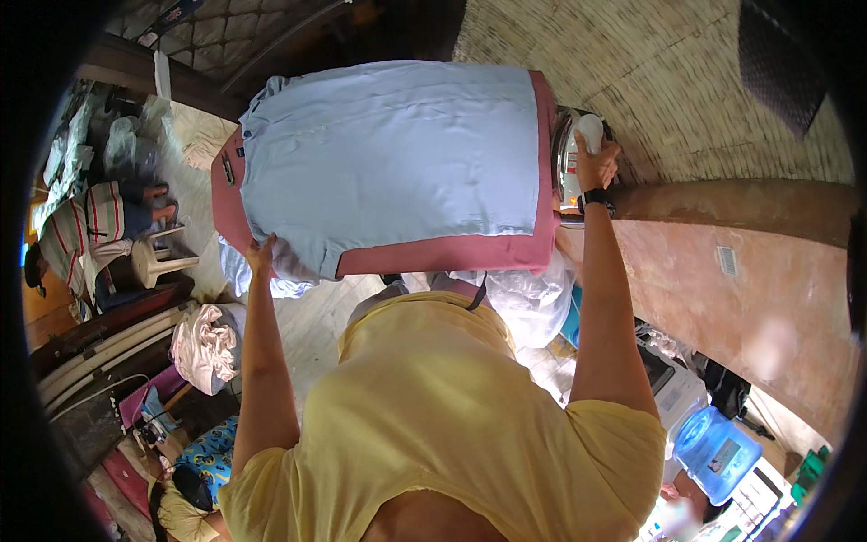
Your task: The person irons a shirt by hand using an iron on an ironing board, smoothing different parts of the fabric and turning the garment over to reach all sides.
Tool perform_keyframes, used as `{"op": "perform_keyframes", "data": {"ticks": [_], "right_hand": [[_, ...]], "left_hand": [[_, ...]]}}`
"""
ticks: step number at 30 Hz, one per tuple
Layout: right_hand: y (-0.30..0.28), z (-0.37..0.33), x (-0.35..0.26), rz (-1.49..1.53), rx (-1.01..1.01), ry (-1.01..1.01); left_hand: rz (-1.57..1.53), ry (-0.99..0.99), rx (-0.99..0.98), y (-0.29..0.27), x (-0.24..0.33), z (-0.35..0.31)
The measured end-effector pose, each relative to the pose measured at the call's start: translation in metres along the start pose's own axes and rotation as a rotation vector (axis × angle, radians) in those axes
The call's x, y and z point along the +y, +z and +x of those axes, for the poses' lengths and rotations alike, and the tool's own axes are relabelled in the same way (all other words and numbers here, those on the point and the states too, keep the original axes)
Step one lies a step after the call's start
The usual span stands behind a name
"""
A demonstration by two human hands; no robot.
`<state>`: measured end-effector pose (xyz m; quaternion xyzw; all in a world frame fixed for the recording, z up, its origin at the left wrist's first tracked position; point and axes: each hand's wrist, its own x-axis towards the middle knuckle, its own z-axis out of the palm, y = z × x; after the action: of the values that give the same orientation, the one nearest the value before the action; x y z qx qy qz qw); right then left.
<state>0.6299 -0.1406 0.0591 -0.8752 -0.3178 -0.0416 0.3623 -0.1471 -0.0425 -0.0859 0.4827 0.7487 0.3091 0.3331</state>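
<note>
A light blue shirt (388,154) is spread over a reddish-pink padded ironing board (397,262) in front of me. My left hand (261,255) has its fingers closed on the shirt's near left edge, where a part of it hangs over the board. At the board's right end, my right hand (598,165) is wrapped round a white rounded thing (590,133), beside a shiny metal-edged holder (565,163). My hand partly covers this white thing, so its kind is unclear. A small dark object (228,169) lies on the board's left end.
A reddish ledge (722,203) runs along the right. Clear plastic bags (524,303) lie under the board. At left, a person in a striped shirt (72,235) is near a stool (158,262). Crumpled pink cloth (206,348) and a blue water jug (718,452) stand nearer me.
</note>
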Motion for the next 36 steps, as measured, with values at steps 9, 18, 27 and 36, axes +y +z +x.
{"op": "perform_keyframes", "data": {"ticks": [9,18,27,36], "right_hand": [[-0.013,-0.081,0.012,-0.399,0.226,-0.543],[0.037,-0.188,0.064,-0.047,-0.366,0.044],[-0.015,-0.18,0.007,0.596,-0.319,0.629],[-0.154,-0.24,0.038,0.19,-0.435,0.084]], "left_hand": [[-0.332,0.06,0.086,0.005,0.055,-0.03],[-0.033,0.102,0.223,0.004,0.049,-0.028],[-0.392,0.072,0.147,-0.022,0.043,-0.051],[-0.224,-0.151,-0.016,-0.099,0.035,-0.174]]}}
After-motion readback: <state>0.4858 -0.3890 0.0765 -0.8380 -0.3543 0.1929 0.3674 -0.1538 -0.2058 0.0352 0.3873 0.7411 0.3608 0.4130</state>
